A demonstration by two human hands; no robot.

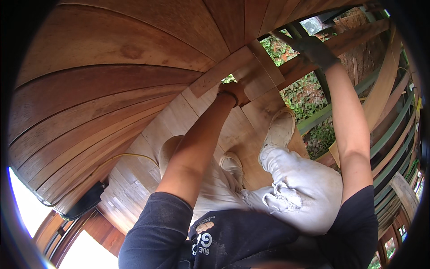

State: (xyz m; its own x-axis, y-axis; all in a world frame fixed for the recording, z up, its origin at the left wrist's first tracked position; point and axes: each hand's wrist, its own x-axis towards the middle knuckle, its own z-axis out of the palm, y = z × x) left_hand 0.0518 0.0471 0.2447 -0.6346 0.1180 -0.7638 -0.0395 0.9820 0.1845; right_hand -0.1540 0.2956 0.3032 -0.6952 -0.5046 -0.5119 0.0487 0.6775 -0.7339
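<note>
My left hand (234, 92), bare with a dark band at the wrist, reaches down to a short wooden board (257, 80) at the end of the laid floor. Its fingers are smeared and partly hidden, so I cannot tell their shape. A small gap shows greenery beside it. My right hand (317, 51), in a dark glove, is raised over the open joists, closed around a brown stick-like piece (283, 38) that points toward the plank wall. The far end of that piece is hard to make out. Below it runs a brown wooden beam (298, 67).
The plank wall (112, 80) curves along the left. My shoes (280, 127) are on the wooden floor (179, 114). Past its edge, grass and soil (304, 96) show between green metal bars (316, 119). A yellowish cord (130, 155) and a dark object (85, 201) lie at lower left.
</note>
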